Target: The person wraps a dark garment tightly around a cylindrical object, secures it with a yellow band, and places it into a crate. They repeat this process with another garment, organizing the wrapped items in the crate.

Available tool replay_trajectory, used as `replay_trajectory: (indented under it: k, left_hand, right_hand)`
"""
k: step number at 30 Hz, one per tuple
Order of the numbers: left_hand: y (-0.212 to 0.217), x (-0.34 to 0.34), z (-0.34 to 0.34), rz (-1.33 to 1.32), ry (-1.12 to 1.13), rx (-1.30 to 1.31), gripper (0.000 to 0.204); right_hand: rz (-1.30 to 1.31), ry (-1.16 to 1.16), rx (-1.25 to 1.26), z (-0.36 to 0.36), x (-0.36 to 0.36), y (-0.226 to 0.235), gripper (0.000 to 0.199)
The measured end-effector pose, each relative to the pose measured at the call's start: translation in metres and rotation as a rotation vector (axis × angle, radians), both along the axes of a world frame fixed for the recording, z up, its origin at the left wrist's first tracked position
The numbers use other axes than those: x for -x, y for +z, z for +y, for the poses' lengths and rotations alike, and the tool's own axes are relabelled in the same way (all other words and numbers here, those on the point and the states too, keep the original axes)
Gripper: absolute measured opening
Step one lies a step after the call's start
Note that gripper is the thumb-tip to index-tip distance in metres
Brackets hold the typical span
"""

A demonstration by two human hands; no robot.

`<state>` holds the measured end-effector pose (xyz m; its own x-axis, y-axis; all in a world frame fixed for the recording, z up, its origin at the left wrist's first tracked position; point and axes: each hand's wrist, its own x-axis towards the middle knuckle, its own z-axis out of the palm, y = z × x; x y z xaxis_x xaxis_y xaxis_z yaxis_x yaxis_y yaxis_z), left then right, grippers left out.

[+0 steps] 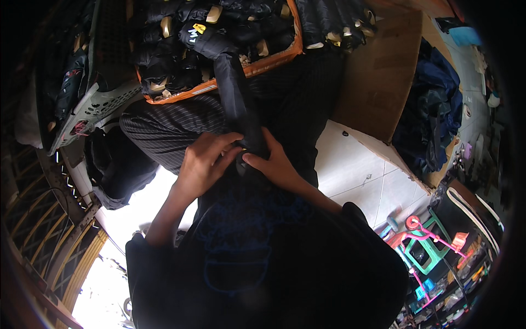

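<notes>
My left hand [205,162] and my right hand [274,162] both grip the near end of a long, narrow black folded umbrella [235,93], just in front of my chest. The umbrella stretches away from me toward an orange-rimmed basket [274,61] full of several similar black folded umbrellas with pale handles. My fingers wrap around the umbrella's lower end, thumbs nearly touching. My legs in dark striped trousers [164,131] lie under the hands.
A brown cardboard box [378,77] stands at the right, with dark blue cloth [438,104] beyond it. A grey-green plastic crate [98,104] lies at the left. White floor tiles [356,170] show at the right; a pink and green plastic item [427,241] sits lower right.
</notes>
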<state>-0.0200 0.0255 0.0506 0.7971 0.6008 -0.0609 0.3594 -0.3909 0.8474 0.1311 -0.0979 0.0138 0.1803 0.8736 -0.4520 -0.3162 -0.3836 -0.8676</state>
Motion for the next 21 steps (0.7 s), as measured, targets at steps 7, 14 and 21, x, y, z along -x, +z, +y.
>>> replay_trajectory:
  k: [7,14,21]
  left_hand:
    - [0.000,-0.003,0.017,-0.096,-0.160,-0.338,0.026]
    - [-0.020,-0.001,0.001,-0.211,-0.090,-0.429,0.024]
    - [-0.029,-0.009,-0.005,-0.268,-0.020,-0.492,0.031]
  right_hand:
    - [-0.048,0.023,-0.033,-0.002,0.003,-0.002,0.057]
    - [-0.052,0.002,-0.022,0.003,0.003,0.003,0.057]
    - [-0.079,-0.058,-0.032,0.002,0.005,-0.003,0.056]
